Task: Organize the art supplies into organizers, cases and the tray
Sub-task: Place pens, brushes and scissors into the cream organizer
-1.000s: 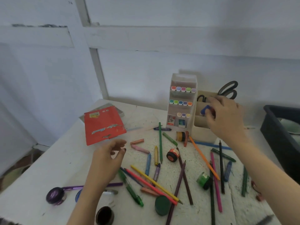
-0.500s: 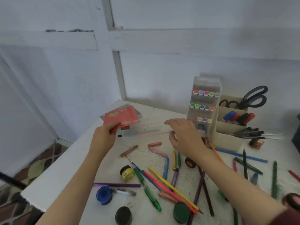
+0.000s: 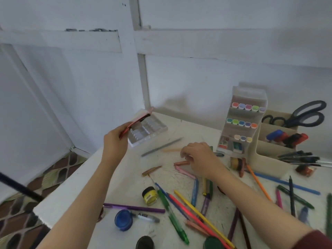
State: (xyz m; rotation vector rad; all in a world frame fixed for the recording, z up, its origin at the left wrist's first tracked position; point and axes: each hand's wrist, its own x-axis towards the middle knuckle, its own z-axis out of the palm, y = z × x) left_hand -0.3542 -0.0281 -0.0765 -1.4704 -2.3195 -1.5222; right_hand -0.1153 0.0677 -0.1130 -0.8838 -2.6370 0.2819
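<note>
Holding the red lid tipped up over a clear compartment case, the left hand pinches that lid by its near edge. The case sits at the eleven o'clock corner of the worktop. The right hand, at four o'clock from the case, has its fingers curled down and pinches one end of a brown crayon lying on the worktop (a pink crayon lies just beside it, at six o'clock). A white marker organizer stands at two o'clock from that hand, touching a beige caddy that holds black scissors. Loose pencils and pens lie scattered toward six o'clock, with a yellow paint pot and a blue paint pot near them.
</note>
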